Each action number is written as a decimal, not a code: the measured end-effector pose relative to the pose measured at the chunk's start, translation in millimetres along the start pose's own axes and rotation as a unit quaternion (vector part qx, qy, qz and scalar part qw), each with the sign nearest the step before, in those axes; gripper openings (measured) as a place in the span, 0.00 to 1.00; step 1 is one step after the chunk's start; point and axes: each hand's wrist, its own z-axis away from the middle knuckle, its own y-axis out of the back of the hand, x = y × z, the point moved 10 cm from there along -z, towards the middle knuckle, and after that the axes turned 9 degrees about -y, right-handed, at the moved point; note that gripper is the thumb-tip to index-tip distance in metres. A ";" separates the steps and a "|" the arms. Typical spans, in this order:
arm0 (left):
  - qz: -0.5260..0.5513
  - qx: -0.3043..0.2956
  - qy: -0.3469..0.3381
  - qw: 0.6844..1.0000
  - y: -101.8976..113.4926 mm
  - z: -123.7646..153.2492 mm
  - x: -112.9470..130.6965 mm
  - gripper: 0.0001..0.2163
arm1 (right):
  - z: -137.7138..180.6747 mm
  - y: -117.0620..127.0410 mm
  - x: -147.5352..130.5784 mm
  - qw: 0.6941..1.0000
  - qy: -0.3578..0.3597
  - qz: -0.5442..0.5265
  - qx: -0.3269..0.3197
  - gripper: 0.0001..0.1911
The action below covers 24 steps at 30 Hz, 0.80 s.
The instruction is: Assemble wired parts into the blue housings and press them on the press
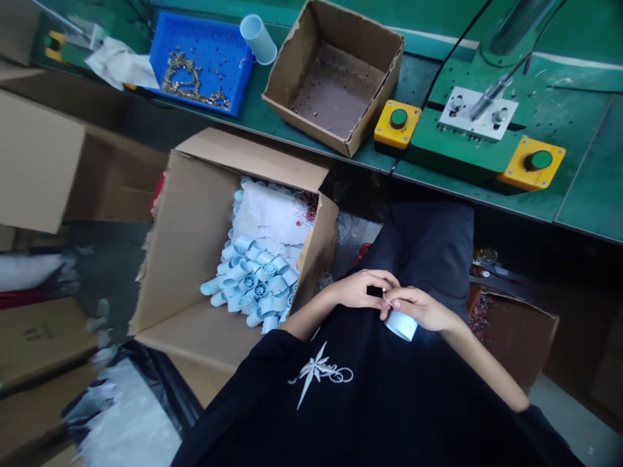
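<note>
Just above my lap, both hands are close together at a short light-blue plastic cylinder (402, 325). My right hand (424, 309) is closed on it, with the thumb and fingers on its upper side. Touching the fingertips of the right, my left hand (364, 288) has its fingers curled into a pinch. A tiny pale thing shows between the fingertips, too small to name. To the left, a cardboard box (170, 259) holds a heap of similar light-blue cylinders (260, 279) beside a white sheet (272, 211).
On the green bench (579, 188) stand a blue tray (204, 39) of small metal parts, a light-blue cup (257, 40), and an open carton (335, 84). A press fixture (479, 113) sits between two yellow button boxes (396, 124). Another carton (516, 337) is at my right.
</note>
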 end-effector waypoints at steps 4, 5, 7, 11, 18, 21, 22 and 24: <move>-0.008 -0.003 0.030 1.000 6.2 0.6 1.0 0.09 | 11.3 -6.1 6.1 0.993 -0.050 -0.086 -0.068 0.21; -0.014 0.002 0.050 0.999 8.4 2.1 -2.3 0.09 | 14.2 -6.0 7.6 0.991 -0.054 -0.097 -0.074 0.22; -0.029 0.021 0.082 0.996 13.3 5.1 -7.2 0.11 | 18.8 -5.4 8.6 0.991 -0.046 -0.108 -0.072 0.24; -0.065 0.063 0.087 0.992 19.9 7.1 -5.8 0.19 | 21.2 5.1 9.1 0.983 -0.004 -0.186 -0.003 0.22; -0.057 0.134 0.080 0.986 45.2 12.2 -24.2 0.28 | 17.9 36.7 -14.1 0.967 0.126 -0.213 0.059 0.22; -0.041 0.108 0.073 0.991 39.0 7.9 -15.5 0.29 | 21.5 40.8 -11.7 0.982 0.082 -0.144 0.085 0.22; -0.059 0.092 0.071 0.992 35.1 5.2 -9.6 0.28 | 22.3 39.4 -9.6 0.987 0.067 -0.121 0.081 0.30; -0.102 0.053 0.071 0.991 26.2 -0.4 0.8 0.24 | 22.3 32.8 -3.9 0.996 0.042 -0.067 0.050 0.44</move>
